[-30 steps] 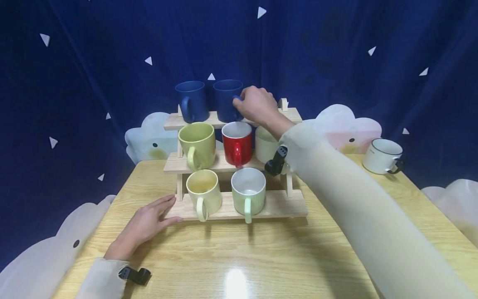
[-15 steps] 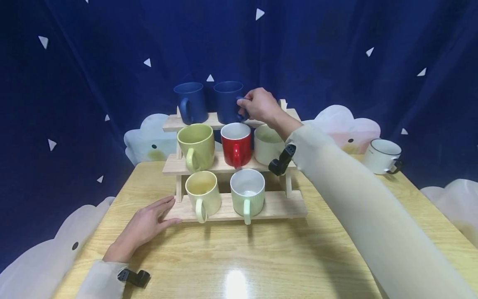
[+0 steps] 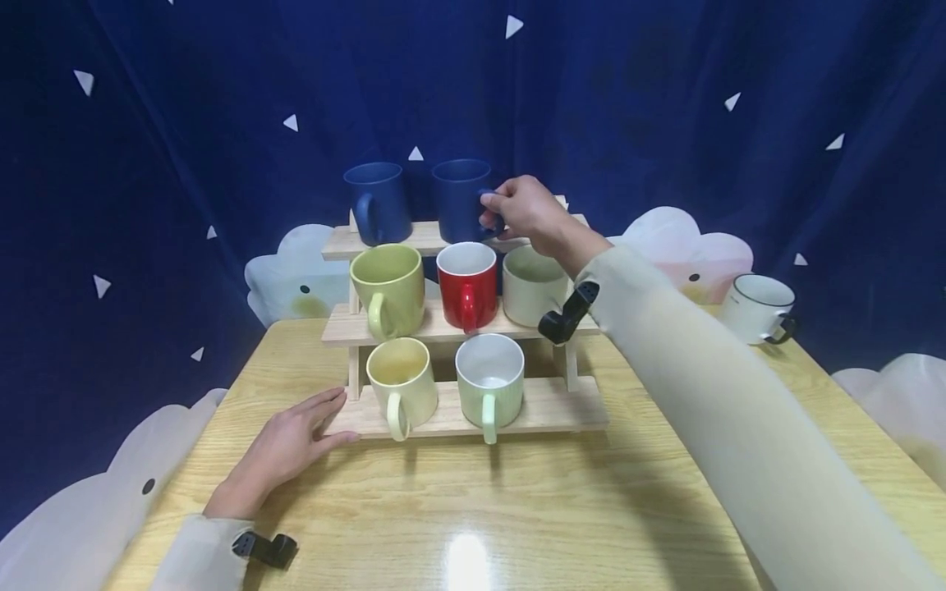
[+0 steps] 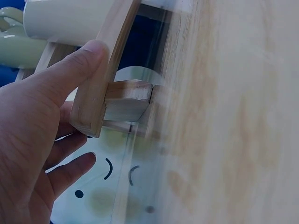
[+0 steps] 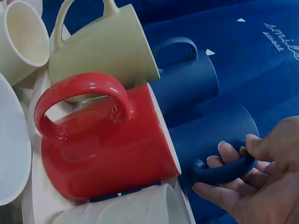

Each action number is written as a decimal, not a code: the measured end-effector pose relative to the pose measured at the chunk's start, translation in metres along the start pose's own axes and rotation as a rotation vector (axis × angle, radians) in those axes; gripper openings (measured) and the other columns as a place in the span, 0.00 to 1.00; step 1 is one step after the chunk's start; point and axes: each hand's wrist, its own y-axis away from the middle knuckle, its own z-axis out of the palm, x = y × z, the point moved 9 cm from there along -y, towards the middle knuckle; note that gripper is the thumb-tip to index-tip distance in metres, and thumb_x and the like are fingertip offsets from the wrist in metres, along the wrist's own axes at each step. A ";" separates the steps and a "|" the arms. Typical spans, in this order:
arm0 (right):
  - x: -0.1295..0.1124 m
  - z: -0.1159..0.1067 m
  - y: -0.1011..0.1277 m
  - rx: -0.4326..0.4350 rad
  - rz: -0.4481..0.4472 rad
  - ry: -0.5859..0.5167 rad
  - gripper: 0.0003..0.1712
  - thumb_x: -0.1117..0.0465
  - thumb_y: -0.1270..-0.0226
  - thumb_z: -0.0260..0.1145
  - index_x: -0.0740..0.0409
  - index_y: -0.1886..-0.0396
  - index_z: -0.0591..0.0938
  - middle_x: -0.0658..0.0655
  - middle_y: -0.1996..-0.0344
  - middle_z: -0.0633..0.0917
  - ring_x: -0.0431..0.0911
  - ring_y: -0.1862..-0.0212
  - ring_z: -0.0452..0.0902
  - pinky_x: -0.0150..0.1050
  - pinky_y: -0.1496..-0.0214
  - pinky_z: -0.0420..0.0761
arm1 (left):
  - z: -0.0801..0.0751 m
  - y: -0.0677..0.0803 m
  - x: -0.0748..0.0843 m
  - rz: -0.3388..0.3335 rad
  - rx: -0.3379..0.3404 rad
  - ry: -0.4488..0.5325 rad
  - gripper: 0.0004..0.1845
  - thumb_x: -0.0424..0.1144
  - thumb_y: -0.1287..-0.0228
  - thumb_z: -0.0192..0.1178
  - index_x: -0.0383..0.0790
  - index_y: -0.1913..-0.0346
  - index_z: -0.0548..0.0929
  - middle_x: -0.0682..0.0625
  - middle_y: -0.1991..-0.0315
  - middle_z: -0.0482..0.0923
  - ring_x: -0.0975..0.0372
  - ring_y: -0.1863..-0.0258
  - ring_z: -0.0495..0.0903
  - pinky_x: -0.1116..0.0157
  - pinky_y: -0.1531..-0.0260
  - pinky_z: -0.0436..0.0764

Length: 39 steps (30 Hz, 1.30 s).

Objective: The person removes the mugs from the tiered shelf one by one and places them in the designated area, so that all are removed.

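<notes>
My right hand (image 3: 534,212) grips the handle of a dark blue mug (image 3: 460,197) on the top board of a three-tier wooden rack (image 3: 562,404). In the right wrist view, fingers pass through that handle (image 5: 224,172) and the thumb lies over it. A second dark blue mug (image 3: 380,205) stands to its left. My left hand (image 3: 281,450) holds the left end of the rack's bottom board; in the left wrist view the thumb lies along the board's edge (image 4: 88,112), with the other fingers behind and below it.
The middle board carries an olive-green mug (image 3: 395,295), a red mug (image 3: 480,287) and a pale mug (image 3: 528,295). Below stand a cream-yellow mug (image 3: 417,394) and a mint mug (image 3: 502,402). A white mug with black handle (image 3: 750,308) stands on the table's right.
My right hand has shifted right along the top board, and the dark blue mug has moved right with it, widening the space between the two blue mugs. The left hand stays put.
</notes>
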 end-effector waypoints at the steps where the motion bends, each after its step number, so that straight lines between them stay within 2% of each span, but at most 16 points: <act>1: 0.001 -0.002 0.000 0.009 -0.008 -0.008 0.10 0.59 0.22 0.55 0.62 0.61 0.75 0.60 0.64 0.81 0.52 0.55 0.78 0.44 0.50 0.83 | 0.000 0.000 0.000 0.004 0.003 -0.001 0.38 0.59 0.42 0.67 0.34 0.37 0.77 0.42 0.36 0.74 0.45 0.41 0.76 0.45 0.44 0.75; 6: 0.004 -0.012 0.002 0.042 -0.029 -0.040 0.09 0.60 0.23 0.56 0.62 0.63 0.75 0.59 0.66 0.81 0.50 0.58 0.77 0.46 0.50 0.82 | 0.001 0.001 0.001 0.015 0.004 -0.015 0.38 0.59 0.43 0.67 0.34 0.37 0.77 0.42 0.36 0.74 0.46 0.41 0.76 0.46 0.44 0.76; 14: 0.001 -0.038 0.007 0.075 -0.057 -0.124 0.09 0.61 0.24 0.57 0.63 0.62 0.75 0.57 0.70 0.81 0.51 0.57 0.79 0.50 0.46 0.81 | -0.002 0.002 0.000 -0.003 -0.001 -0.005 0.38 0.60 0.42 0.67 0.34 0.37 0.77 0.41 0.36 0.74 0.44 0.41 0.76 0.44 0.44 0.75; 24: 0.005 -0.076 0.020 0.130 -0.064 -0.082 0.10 0.59 0.24 0.56 0.63 0.59 0.76 0.54 0.70 0.82 0.47 0.54 0.77 0.47 0.44 0.80 | -0.002 0.003 -0.003 -0.016 -0.011 0.011 0.38 0.59 0.41 0.66 0.34 0.36 0.76 0.42 0.35 0.73 0.44 0.40 0.74 0.44 0.42 0.73; 31: 0.012 -0.101 0.031 0.187 -0.072 -0.041 0.11 0.57 0.23 0.54 0.62 0.55 0.76 0.56 0.64 0.82 0.49 0.51 0.76 0.48 0.40 0.77 | -0.003 0.004 -0.004 -0.017 -0.010 0.012 0.38 0.59 0.41 0.67 0.34 0.36 0.76 0.42 0.35 0.73 0.44 0.40 0.74 0.44 0.42 0.73; 39: 0.024 -0.128 0.042 0.246 -0.086 -0.011 0.12 0.56 0.23 0.55 0.60 0.55 0.76 0.54 0.64 0.82 0.47 0.54 0.78 0.47 0.41 0.78 | -0.004 0.006 -0.007 -0.036 -0.020 0.015 0.39 0.60 0.41 0.66 0.34 0.36 0.76 0.42 0.35 0.72 0.44 0.39 0.73 0.45 0.41 0.72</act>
